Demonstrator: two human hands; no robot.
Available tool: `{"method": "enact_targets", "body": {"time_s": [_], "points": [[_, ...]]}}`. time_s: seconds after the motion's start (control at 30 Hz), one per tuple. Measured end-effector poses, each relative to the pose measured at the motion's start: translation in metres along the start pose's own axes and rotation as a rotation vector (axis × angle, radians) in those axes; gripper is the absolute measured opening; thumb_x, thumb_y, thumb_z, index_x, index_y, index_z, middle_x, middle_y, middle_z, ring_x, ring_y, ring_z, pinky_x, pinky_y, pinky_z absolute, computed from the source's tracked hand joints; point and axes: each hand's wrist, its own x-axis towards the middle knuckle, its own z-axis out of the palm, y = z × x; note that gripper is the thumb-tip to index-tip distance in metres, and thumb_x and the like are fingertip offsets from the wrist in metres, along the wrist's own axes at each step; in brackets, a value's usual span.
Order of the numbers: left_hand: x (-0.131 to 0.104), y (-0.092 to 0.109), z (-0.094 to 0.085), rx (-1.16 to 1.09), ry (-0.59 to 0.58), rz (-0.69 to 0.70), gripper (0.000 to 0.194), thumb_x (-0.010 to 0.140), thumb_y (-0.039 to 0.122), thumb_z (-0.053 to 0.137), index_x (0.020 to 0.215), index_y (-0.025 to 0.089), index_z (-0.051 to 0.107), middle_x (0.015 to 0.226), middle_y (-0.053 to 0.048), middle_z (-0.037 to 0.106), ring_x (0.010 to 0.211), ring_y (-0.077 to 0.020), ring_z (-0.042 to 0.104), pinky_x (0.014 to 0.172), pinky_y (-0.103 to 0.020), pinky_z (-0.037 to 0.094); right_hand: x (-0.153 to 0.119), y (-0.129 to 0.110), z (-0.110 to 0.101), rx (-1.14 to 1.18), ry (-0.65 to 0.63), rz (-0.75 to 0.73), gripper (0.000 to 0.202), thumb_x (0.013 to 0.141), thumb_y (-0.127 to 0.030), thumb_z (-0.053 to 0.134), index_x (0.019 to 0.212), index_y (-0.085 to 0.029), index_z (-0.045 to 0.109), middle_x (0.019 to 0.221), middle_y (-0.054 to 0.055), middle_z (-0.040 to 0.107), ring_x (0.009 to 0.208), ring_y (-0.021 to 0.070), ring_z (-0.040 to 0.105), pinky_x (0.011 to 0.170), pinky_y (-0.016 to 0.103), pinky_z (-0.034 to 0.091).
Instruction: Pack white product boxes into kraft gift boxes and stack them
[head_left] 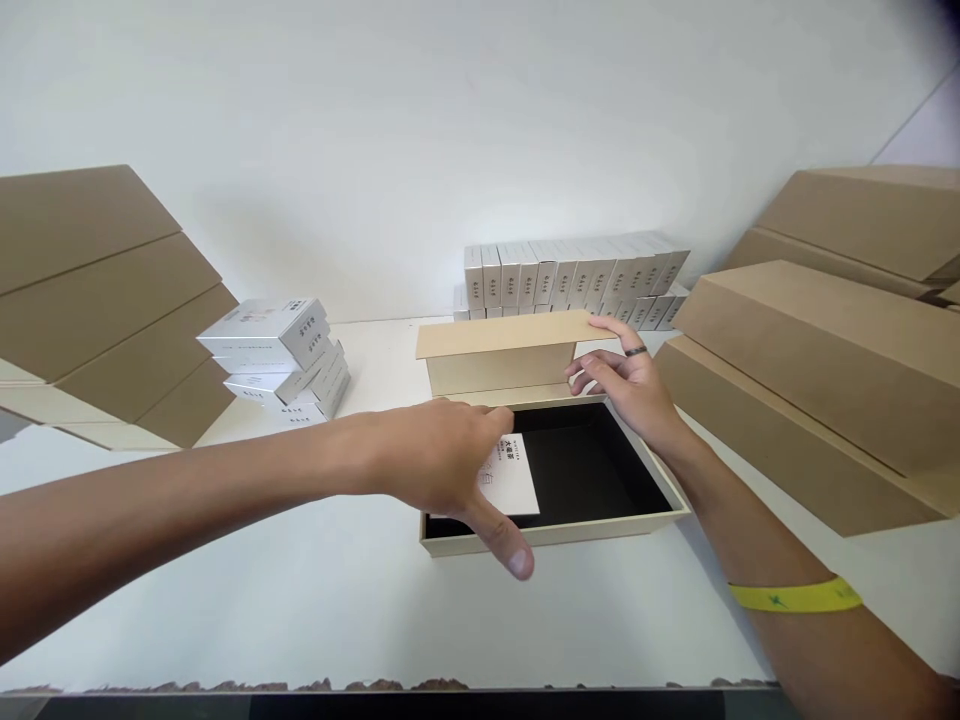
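A beige gift box (555, 540) with a black inside stands on the table, its hinged lid (495, 372) raised at the back. At its left end lies a small white printed box (517, 485), partly hidden by my left hand (442, 455). That hand is open over it, thumb stretched past the front rim; the other fingers are mostly hidden. My right hand (626, 375) grips the right end of the lid, index finger on its top edge and the other fingers bent below.
Several small white boxes (262, 335) are stacked at left. Rows of similar white boxes (562, 275) stand against the wall. Large beige boxes are piled at far left (112, 310) and right (817, 370). The white table's chipped front edge (360, 686) runs along the bottom.
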Motion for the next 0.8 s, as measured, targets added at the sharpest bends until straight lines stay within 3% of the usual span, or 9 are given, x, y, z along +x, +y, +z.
{"method": "enact_targets", "body": {"time_s": [0.07,0.13,0.2,0.37,0.6,0.8], "points": [[0.008,0.005,-0.002,0.068,-0.061,-0.012,0.086,0.055,0.07,0.077,0.123,0.027,0.046,0.106,-0.007,0.065,0.091,-0.0292,0.061,0.062,-0.032,0.048,0.0,0.0,0.0,0.002,-0.004,-0.002,0.056,0.086,-0.043,0.064,0.136,-0.029,0.042,0.082,-0.003,0.068,0.065,0.016,0.063,0.068,0.032,0.05],[0.018,0.012,-0.001,0.196,-0.12,-0.012,0.106,0.054,0.067,0.079,0.143,0.031,0.033,0.112,-0.01,0.065,0.094,-0.0323,0.061,0.061,-0.033,0.049,-0.001,0.001,-0.001,0.002,-0.003,-0.005,0.057,0.086,-0.044,0.065,0.136,-0.028,0.042,0.081,-0.003,0.068,0.065,0.0161,0.063,0.069,0.032,0.051],[0.03,0.018,0.002,0.314,-0.201,-0.021,0.115,0.055,0.067,0.078,0.151,0.033,0.026,0.117,-0.013,0.063,0.091,-0.0335,0.062,0.059,-0.035,0.05,-0.001,0.001,-0.001,-0.008,0.0,-0.004,0.057,0.086,-0.044,0.066,0.135,-0.029,0.042,0.081,-0.002,0.069,0.065,0.0162,0.063,0.07,0.032,0.051],[0.048,0.023,0.008,0.426,-0.272,-0.035,0.117,0.053,0.062,0.081,0.153,0.03,0.028,0.113,-0.012,0.066,0.072,-0.0276,0.062,0.057,-0.038,0.053,-0.002,0.003,-0.002,-0.033,0.02,0.007,0.055,0.085,-0.047,0.067,0.133,-0.031,0.044,0.082,-0.001,0.069,0.067,0.0161,0.063,0.072,0.032,0.051],[0.051,0.01,0.01,0.224,-0.255,0.078,0.102,0.052,0.065,0.078,0.137,0.019,0.048,0.094,-0.01,0.068,0.072,-0.0288,0.062,0.055,-0.039,0.053,-0.004,0.001,-0.003,-0.067,0.029,0.028,0.056,0.085,-0.046,0.068,0.134,-0.03,0.046,0.081,0.0,0.07,0.068,0.0168,0.063,0.077,0.034,0.051],[0.038,0.006,0.012,0.086,-0.19,0.001,0.118,0.054,0.046,0.08,0.149,0.013,0.019,0.086,-0.007,0.067,0.071,-0.0279,0.063,0.051,-0.034,0.051,-0.002,0.003,-0.003,-0.091,0.047,0.041,0.062,0.081,-0.048,0.069,0.135,-0.03,0.045,0.079,0.0,0.07,0.067,0.0188,0.063,0.078,0.037,0.053]]}}
